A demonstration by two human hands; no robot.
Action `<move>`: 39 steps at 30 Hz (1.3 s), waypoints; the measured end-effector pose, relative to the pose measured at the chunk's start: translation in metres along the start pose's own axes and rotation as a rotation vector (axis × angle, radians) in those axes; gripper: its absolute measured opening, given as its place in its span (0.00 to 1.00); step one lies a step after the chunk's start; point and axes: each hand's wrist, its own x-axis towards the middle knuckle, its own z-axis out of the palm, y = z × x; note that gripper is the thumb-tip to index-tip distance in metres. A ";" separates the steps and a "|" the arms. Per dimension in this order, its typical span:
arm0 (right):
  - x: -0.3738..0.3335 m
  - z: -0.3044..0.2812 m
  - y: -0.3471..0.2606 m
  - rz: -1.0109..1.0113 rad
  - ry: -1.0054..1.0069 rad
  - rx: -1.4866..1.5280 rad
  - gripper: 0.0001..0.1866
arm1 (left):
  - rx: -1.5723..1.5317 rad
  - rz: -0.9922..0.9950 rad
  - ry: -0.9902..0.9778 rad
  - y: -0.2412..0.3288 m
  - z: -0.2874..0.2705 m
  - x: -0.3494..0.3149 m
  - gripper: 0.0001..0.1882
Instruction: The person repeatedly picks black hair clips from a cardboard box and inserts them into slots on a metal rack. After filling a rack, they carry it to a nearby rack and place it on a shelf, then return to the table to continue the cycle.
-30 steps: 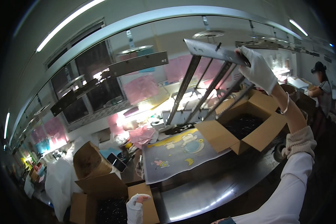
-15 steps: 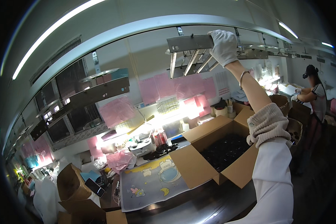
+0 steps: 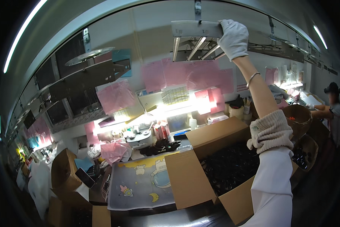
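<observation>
High in front of me, my right hand (image 3: 233, 39), in a white glove, grips the right end of a metal hanging frame (image 3: 194, 30). The frame has a flat grey plate and several pale slatted bars behind it, and it hangs from an overhead rail (image 3: 139, 4) by a bracket. My fingers are closed over the plate's upper corner; the thumb side is partly hidden. My right forearm rises past an open cardboard box (image 3: 183, 179) filled with small shiny black pieces (image 3: 232, 166). My left hand is out of view.
A grey cartoon mat (image 3: 139, 193) lies on the workbench left of the box. Behind it stand a white device (image 3: 139, 138) and bright lamps. More metal frames (image 3: 81, 81) hang to the left. A phone (image 3: 85, 178) leans by a carton. A person (image 3: 333, 109) works far right.
My view has tilted and shifted, so the bench items appear moved. My right hand keeps its grip on the hanging frame, which now shows a little higher in view.
</observation>
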 end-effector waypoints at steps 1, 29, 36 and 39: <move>0.000 -0.006 -0.001 -0.006 0.026 0.057 0.20 | 0.009 0.010 -0.017 -0.001 0.003 0.004 0.15; -0.216 -0.867 -0.406 -1.894 -0.233 2.332 0.10 | -0.153 -0.970 1.328 -0.406 0.047 -0.641 0.18; -0.444 -1.085 -0.332 -2.354 -0.989 1.433 0.16 | -0.539 -1.517 1.563 -0.610 0.053 -0.829 0.26; -0.504 -1.099 -0.291 -2.577 -1.522 1.571 0.16 | -0.540 -1.588 1.536 -0.693 0.009 -0.871 0.26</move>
